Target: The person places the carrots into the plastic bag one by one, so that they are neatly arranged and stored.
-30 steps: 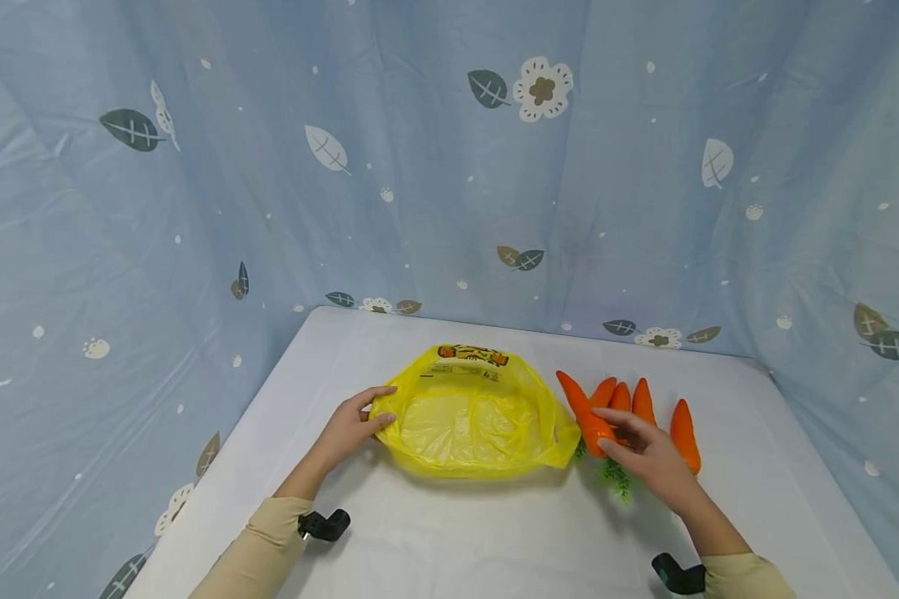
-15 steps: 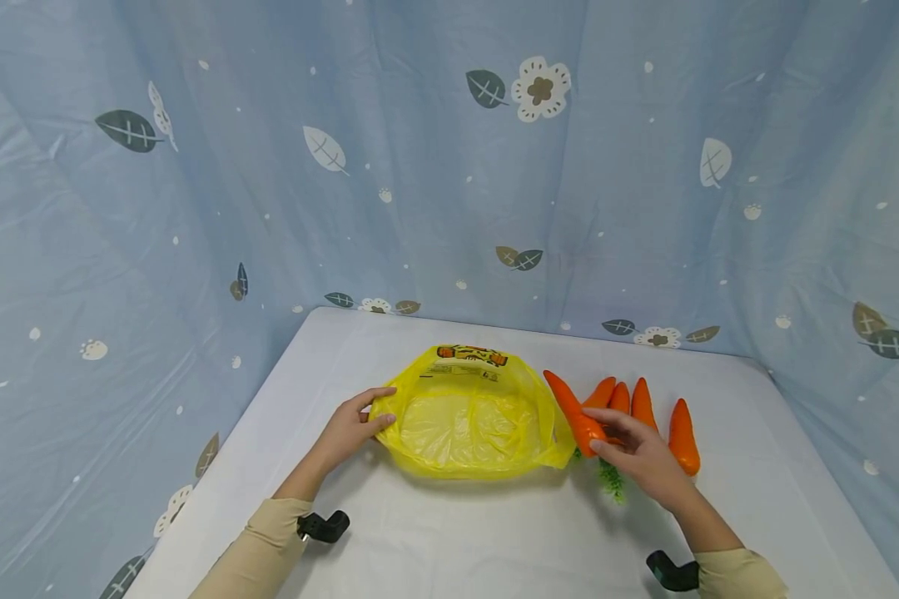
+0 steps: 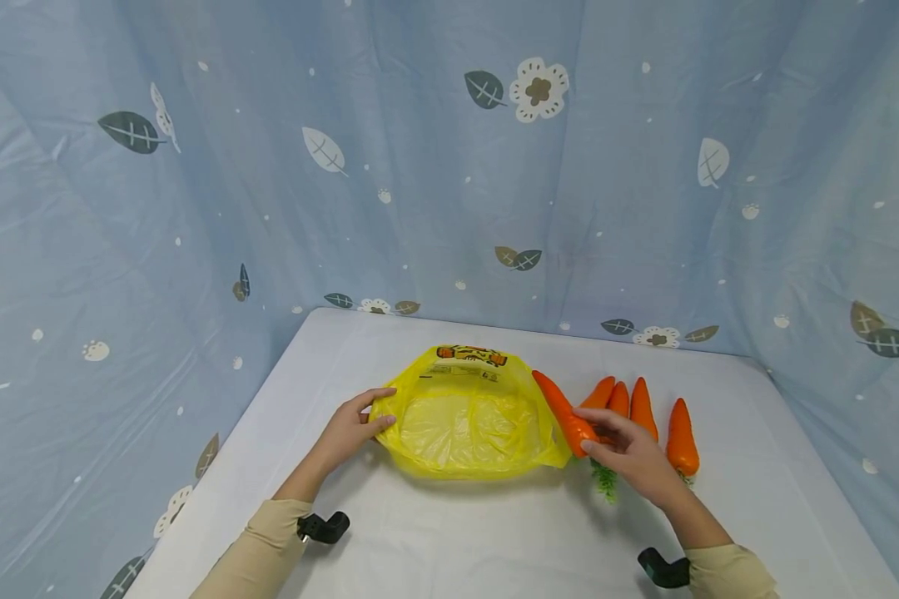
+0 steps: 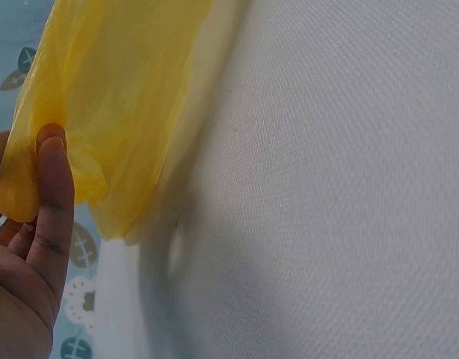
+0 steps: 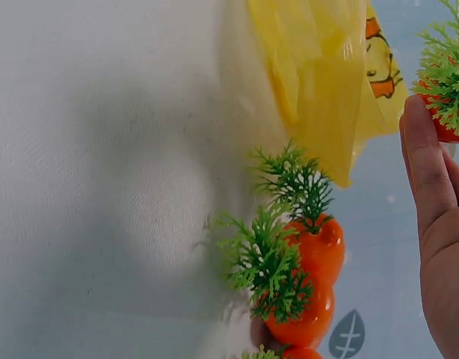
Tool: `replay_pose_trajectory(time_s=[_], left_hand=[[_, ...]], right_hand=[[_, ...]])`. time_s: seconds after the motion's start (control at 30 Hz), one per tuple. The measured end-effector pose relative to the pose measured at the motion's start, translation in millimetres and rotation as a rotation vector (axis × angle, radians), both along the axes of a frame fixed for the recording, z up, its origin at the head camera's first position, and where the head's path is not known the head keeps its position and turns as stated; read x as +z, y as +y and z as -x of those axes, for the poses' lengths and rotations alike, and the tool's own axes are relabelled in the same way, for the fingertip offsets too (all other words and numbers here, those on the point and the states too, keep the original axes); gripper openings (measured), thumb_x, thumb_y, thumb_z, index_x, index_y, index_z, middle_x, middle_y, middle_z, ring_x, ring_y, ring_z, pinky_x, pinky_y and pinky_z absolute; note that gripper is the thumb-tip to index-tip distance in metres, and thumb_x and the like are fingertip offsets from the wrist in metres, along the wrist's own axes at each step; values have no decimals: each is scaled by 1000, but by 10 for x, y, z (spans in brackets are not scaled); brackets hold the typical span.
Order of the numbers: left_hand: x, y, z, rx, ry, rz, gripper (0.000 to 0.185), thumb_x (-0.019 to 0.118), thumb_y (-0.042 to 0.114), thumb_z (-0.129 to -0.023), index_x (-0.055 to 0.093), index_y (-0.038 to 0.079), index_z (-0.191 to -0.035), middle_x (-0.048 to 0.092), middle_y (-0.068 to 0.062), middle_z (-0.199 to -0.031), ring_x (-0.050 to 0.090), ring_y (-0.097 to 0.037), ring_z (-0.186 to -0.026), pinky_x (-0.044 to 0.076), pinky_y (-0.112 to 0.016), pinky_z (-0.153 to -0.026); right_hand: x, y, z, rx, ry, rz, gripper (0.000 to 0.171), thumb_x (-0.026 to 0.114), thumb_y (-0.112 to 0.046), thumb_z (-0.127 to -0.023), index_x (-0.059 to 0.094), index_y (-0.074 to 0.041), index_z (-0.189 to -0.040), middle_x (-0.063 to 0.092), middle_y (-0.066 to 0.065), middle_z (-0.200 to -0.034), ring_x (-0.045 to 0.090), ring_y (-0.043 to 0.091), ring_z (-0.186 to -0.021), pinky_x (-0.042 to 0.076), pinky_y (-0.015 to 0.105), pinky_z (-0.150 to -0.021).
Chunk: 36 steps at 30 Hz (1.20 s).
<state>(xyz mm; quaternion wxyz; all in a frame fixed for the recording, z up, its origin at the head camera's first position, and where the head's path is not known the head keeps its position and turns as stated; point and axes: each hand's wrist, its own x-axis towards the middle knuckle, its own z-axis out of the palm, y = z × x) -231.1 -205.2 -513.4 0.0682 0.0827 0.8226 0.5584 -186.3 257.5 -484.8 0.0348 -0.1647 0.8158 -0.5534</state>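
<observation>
My left hand (image 3: 348, 430) pinches the near-left rim of the yellow plastic bag (image 3: 468, 420), thumb on the outside, fingers curled over the edge, holding its mouth open on the white table (image 3: 494, 541). The film is thin and limp; in the left wrist view it bunches and folds at my thumb (image 4: 54, 183), so I judge it almost weightless, slippery and easy to collapse. The rim is the only place to hold it.

My right hand (image 3: 629, 457) grips one carrot (image 3: 565, 412) near its thick end, fingers wrapped round it, the tip pointing up over the bag's right edge. It looks like glossy moulded plastic with a stiff green tuft (image 5: 446, 63), so I expect it to be light, rigid and a little slick; the fat end by the leaves gives the surest hold.

Just beyond, four more carrots (image 3: 640, 412) lie side by side on the table. On the bag's far wall sits an orange and black printed label (image 3: 470, 355), with small print below it too small to read.
</observation>
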Motion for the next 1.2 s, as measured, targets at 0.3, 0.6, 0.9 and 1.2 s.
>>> replay_pose_trajectory(time_s=[0.3, 0.6, 0.9, 1.2], left_hand=[[-11, 4, -1, -8, -1, 13, 52, 72, 14, -96, 56, 9, -145, 57, -23, -138, 70, -19, -78, 61, -41, -68], [-6, 2, -15, -16, -13, 1, 53, 72, 16, -97, 54, 8, -146, 56, -24, -138, 70, -18, -81, 61, -39, -69], [-12, 32, -27, -9, 13, 23, 50, 66, 6, -99, 50, -2, -146, 54, -31, -138, 69, -22, -81, 59, -53, -70], [-5, 15, -23, -16, 9, 19, 51, 70, 12, -98, 54, 5, -145, 57, -26, -137, 70, -18, -79, 61, -42, -67]], right_hand=[[-33, -63, 29, 8, 13, 4, 41, 69, -16, -99, 61, -9, -139, 60, 16, -133, 64, 12, -107, 56, 25, -88], [-76, -155, 86, 10, -5, -6, 42, 71, -19, -98, 62, -11, -138, 60, 14, -134, 63, 19, -111, 56, 24, -89], [-99, -282, 127, 19, -26, -20, 43, 73, -24, -97, 63, -14, -138, 61, 11, -136, 63, 25, -110, 56, 25, -88], [-87, -419, 158, 77, -10, 14, 43, 71, -18, -97, 62, -8, -138, 61, 16, -134, 63, 31, -111, 58, 27, -85]])
